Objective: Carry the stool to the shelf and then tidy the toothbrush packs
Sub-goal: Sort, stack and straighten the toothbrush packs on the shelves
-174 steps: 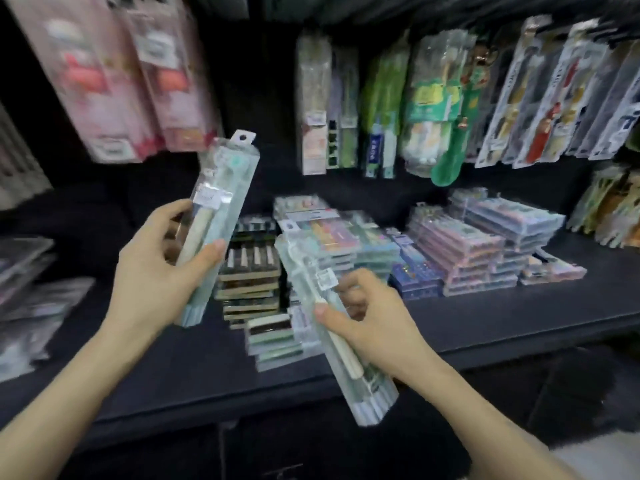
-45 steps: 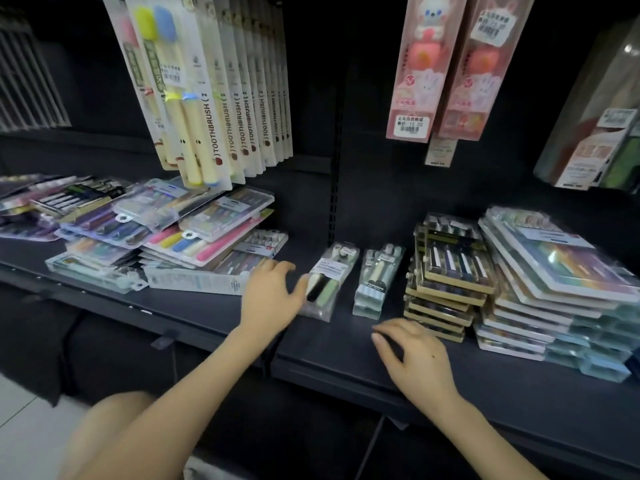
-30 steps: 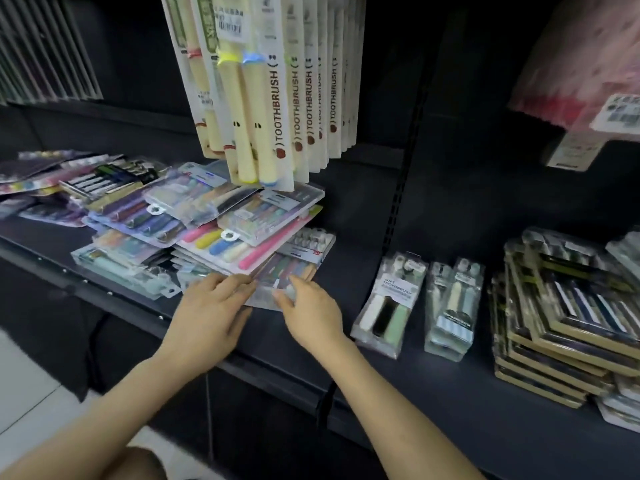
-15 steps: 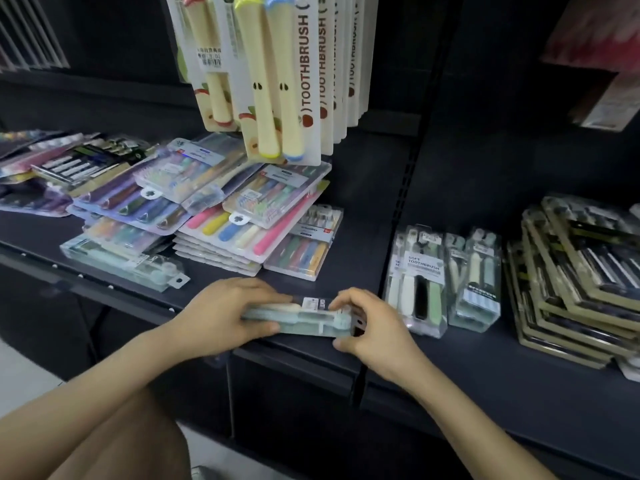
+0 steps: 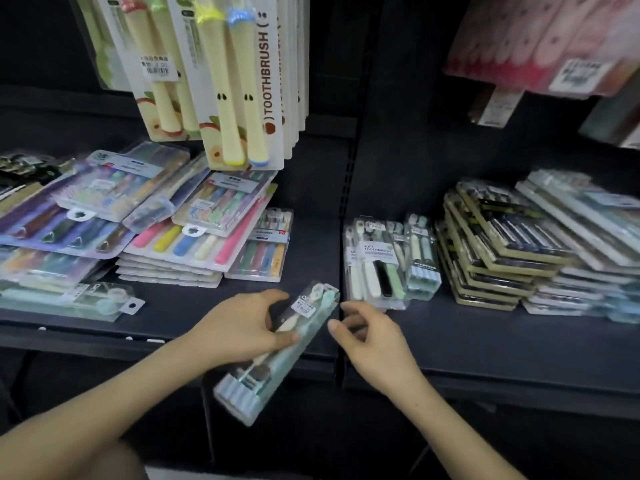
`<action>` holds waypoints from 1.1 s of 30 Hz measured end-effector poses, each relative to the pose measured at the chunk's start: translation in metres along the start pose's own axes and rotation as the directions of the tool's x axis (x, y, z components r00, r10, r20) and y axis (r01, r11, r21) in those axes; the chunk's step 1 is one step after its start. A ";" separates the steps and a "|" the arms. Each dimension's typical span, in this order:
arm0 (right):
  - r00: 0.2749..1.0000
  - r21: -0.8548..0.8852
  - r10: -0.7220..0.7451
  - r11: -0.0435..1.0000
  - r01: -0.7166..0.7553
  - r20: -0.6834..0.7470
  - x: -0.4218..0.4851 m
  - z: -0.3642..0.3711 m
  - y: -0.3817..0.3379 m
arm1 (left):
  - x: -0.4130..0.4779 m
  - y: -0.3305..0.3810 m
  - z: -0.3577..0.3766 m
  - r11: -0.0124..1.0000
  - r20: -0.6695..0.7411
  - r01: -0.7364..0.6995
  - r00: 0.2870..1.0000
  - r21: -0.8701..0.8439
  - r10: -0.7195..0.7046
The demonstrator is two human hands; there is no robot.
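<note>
Left hand [image 5: 242, 327] grips a clear toothbrush pack [image 5: 273, 368] at mid-length | pack tilted, top end over the shelf [image 5: 485, 341] front, lower end past the edge | right hand [image 5: 374, 341] loosely curled, holding nothing (just beside the pack's top)

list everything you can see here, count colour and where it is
held pack: one, clear, mint and cream brushes, tilted over the shelf edge
mint pack: one, flat, front left
bright packs: several, multicolour, stacked flat, left
yellow packs: several, white cards, hanging top centre
pink packs: a few, hanging top right, blurred
soft packs: a few, white, black, green, mid shelf
black packs: one stack, black and gold, right
pale packs: one stack, far right
shelf: one, dark
left grip: bare hand, holds held pack
right grip: bare hand, empty, beside the pack's top end
</note>
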State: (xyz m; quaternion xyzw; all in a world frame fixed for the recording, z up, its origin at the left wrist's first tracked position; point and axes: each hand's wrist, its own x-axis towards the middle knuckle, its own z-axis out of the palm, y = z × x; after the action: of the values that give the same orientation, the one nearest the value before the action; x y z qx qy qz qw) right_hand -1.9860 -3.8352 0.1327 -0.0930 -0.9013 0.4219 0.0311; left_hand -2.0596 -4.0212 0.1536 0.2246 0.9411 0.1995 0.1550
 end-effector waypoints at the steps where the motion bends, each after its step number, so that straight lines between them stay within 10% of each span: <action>1: 1.000 -0.005 0.010 1.000 -0.009 0.016 -0.005 0.000 -0.001 | 0.001 0.006 0.003 0.996 0.027 0.009 1.000 -0.089 -0.006; 9: 0.990 -0.106 0.062 0.993 -0.049 0.127 -0.029 0.002 -0.012 | 0.009 0.043 0.030 0.921 -0.071 0.067 0.992 -0.384 -0.101; 17: 0.997 -0.252 0.018 0.967 -0.037 -0.075 -0.051 -0.031 -0.016 | 0.021 0.045 0.008 0.810 -0.185 0.027 0.969 -0.586 -0.166; 23: 0.900 -0.233 -0.052 0.971 -0.056 -0.433 -0.028 -0.095 -0.009 | 0.049 0.053 0.012 0.859 -0.272 -0.063 0.958 -0.509 -0.091; 33: 0.905 -0.543 0.075 0.777 -0.316 -0.419 0.105 -0.094 0.013 | 0.107 0.091 0.043 0.862 -0.137 -0.038 0.990 -0.505 -0.036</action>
State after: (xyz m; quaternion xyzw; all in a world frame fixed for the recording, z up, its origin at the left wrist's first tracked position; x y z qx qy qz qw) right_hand -2.0742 -3.7357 0.1805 -0.2717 -0.9498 0.0901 0.1262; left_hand -2.1011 -3.8820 0.1352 0.1618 0.8643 0.4548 0.1411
